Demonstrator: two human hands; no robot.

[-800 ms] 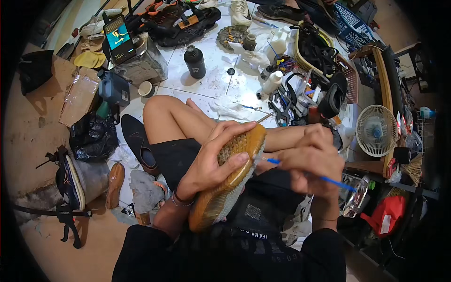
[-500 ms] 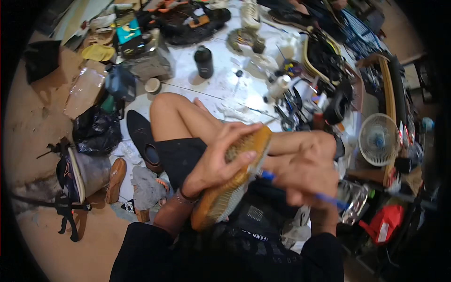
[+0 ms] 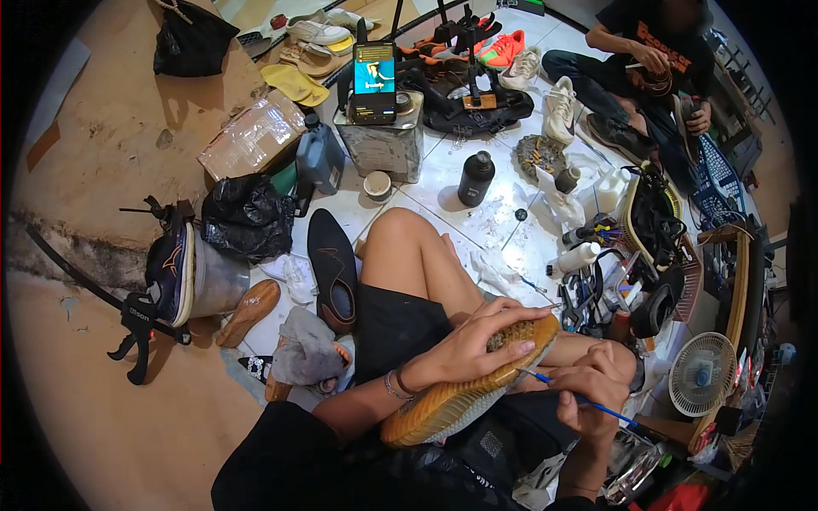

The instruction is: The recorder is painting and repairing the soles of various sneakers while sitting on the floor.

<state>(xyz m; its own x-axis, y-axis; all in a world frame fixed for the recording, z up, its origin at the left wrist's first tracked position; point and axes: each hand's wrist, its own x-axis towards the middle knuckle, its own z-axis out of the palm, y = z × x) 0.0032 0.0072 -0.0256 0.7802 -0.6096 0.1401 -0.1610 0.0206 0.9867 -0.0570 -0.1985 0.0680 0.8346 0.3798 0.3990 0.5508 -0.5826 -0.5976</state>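
Note:
My left hand (image 3: 469,349) is wrapped over a shoe with an amber, patterned sole (image 3: 430,410), held tilted across my lap with pale material along its side. A thin rod juts out near my fingertips at the shoe's upper end; I cannot tell what it is. In my right hand (image 3: 592,387) is a slim blue-handled brush (image 3: 625,417), its tip touching or very near the sole's rim. Beyond my hands lie a white bottle (image 3: 578,259), a cluster of hand tools (image 3: 588,302) and a black bottle (image 3: 477,179).
A co-worker (image 3: 648,68) sits at upper right holding something. Around me are a phone (image 3: 374,81) on a metal can (image 3: 379,149), shoes (image 3: 330,264), a black bag (image 3: 243,217), a clamp (image 3: 136,332), a basket (image 3: 652,213) and a fan (image 3: 702,372).
My view has swung up and leftward, so the scene sits further right and the seated co-worker shows more. My hands keep hold of shoe and brush; the brush has shifted slightly along the sole.

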